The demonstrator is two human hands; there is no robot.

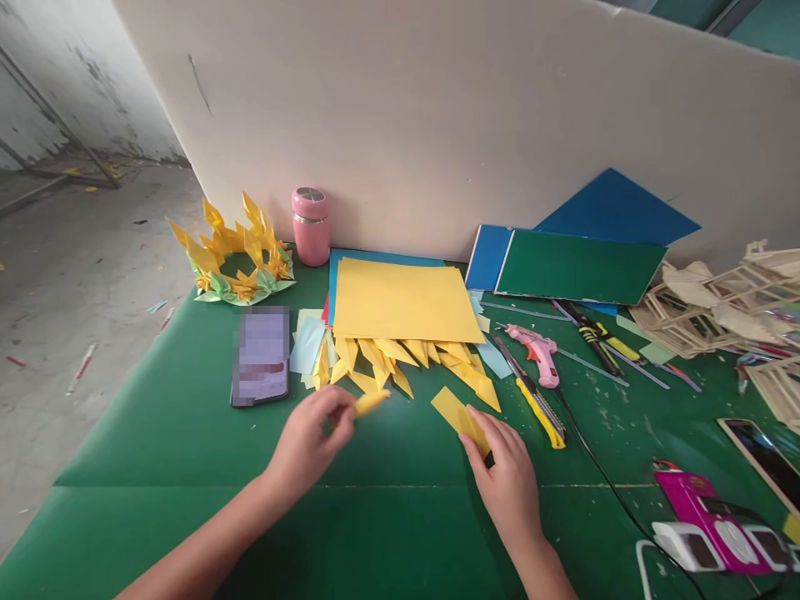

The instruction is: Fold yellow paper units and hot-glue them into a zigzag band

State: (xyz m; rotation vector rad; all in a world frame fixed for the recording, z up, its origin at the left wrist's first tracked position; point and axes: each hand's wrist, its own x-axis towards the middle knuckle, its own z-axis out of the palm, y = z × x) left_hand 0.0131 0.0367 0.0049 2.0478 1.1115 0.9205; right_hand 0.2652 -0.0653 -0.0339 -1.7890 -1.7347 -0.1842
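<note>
My left hand (312, 442) pinches a small folded yellow paper piece (372, 402) just above the green table (187, 442). My right hand (503, 471) lies on a flat yellow paper rectangle (455, 412), fingers closed over its near end. Just beyond both hands lies a row of several folded yellow paper points (400, 360), in front of a stack of yellow sheets (403, 300).
A yellow and green paper crown (234, 254) and a pink cup (311, 225) stand at the back left. A phone (261, 354) lies left. Right of my hands lie a yellow utility knife (541, 408), a pink glue gun (537, 350), blue and green boards (578, 267) and a power strip (712, 525).
</note>
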